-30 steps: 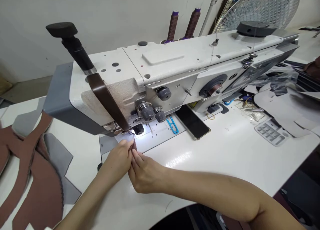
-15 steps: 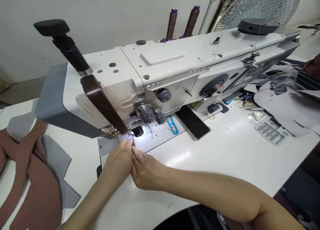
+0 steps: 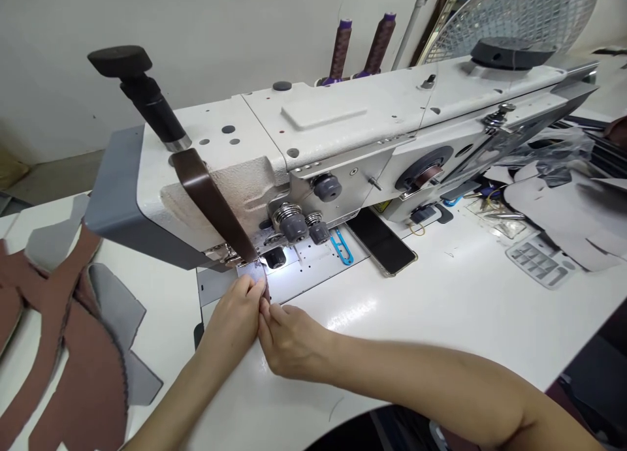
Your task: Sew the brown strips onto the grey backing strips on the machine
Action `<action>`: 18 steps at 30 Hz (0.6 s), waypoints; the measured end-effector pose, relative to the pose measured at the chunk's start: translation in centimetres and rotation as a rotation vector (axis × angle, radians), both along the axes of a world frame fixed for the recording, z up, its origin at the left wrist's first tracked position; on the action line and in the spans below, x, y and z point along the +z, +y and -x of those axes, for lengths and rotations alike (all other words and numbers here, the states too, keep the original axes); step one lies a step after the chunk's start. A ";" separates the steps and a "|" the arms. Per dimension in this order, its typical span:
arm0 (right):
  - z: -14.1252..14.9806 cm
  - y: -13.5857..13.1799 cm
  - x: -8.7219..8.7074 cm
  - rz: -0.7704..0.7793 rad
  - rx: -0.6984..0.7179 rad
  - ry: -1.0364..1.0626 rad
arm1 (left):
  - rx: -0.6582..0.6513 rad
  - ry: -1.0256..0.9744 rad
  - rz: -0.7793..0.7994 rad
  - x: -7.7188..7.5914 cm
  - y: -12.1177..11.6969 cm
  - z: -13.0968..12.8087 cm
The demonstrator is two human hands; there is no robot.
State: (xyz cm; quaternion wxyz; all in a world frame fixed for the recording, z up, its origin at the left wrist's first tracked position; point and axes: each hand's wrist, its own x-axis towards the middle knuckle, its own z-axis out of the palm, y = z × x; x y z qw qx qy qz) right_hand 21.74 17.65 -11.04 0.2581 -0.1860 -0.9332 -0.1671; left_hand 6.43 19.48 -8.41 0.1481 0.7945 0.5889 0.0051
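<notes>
A narrow fabric piece, grey on top with a brown edge, lies under the needle area of a white sewing machine. My left hand rests on its near end, fingers closed on it. Close beside, my right hand pinches the brown edge of the same piece between thumb and fingers. Both hands touch or nearly touch each other. Light from the machine falls on the metal bed plate. Most of the piece is hidden under the fingers.
A phone and a blue thread snipper lie right of the needle. Brown and grey cut pieces cover the table's left. A grey slotted template and pale cut pieces lie at right. Two thread cones stand behind.
The view has shifted slightly, so the machine appears further right. My right hand has slid a little down along the fabric edge, and more of the piece shows above my fingers.
</notes>
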 end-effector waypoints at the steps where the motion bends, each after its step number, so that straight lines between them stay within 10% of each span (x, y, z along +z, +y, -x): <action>1: 0.0 0.2 -0.1 0.004 0.000 -0.008 | -0.005 -0.025 -0.029 -0.2 0.1 0.1; 18: -0.2 1.3 -0.9 0.326 -0.111 -0.093 | -0.142 -0.050 -0.389 -2.1 1.3 1.4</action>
